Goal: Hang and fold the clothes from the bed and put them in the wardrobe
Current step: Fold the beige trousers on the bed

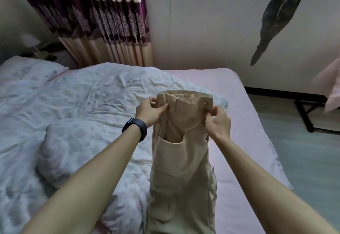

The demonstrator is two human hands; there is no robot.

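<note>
The left hand (150,111) was closed on the left edge of the waistband, the cloth pinched under the thumb. The trousers (182,152) were held up between both hands, legs hanging down. The right hand (218,121) was pinched on the right edge, above the bed (244,127). The waistband would best be kept level and taut, seams matched, before folding.

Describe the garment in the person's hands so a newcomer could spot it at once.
Start at the pink-sheeted bed with its rumpled pale floral duvet. Above its near right part hang beige trousers, pinched at the waistband by the left hand and right hand. They are the only plain tan fabric, with an open side pocket.
</note>
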